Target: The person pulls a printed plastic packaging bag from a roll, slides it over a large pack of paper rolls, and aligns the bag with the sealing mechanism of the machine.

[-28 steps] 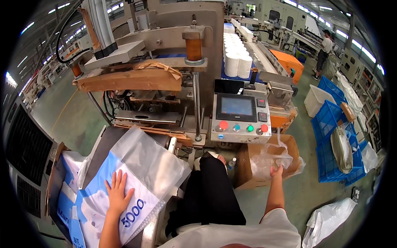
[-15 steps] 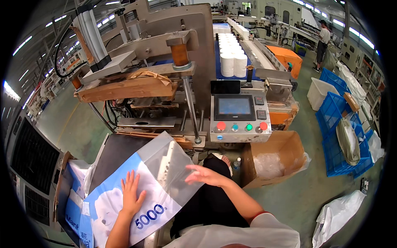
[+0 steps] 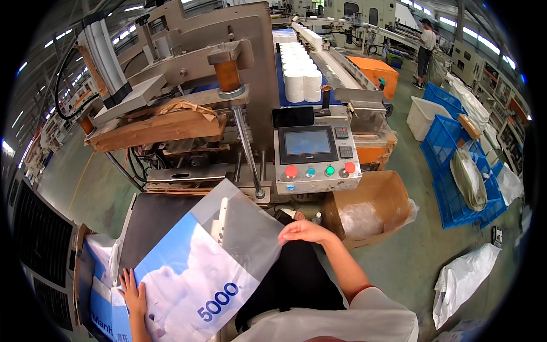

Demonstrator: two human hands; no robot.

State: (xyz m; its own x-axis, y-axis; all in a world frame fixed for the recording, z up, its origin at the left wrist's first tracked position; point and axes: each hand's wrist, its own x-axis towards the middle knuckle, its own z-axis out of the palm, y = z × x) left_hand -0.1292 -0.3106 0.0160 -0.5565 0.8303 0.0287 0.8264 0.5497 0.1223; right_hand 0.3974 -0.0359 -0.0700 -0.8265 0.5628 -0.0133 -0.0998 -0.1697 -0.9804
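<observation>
A large flat plastic packaging bag, blue and white with a bear picture and a see-through end, lies slanted across the dark bench top and over my lap. My right hand pinches the right corner of its clear end between thumb and fingers. At the bag's lower left edge my left hand rests with fingers spread, partly on the bag and partly over the printed bags beside it. More such printed bags sit in a carton at the left.
Ahead stands a press-like machine with a control panel. White paper rolls line a conveyor behind it. An open carton with clear film is at right; blue crates and a white sack lie farther right. Another person stands far off.
My right hand has gone from hovering by the clear end to pinching its corner. My left hand has slid left and down to the bag's edge. The bag has shifted slightly right.
</observation>
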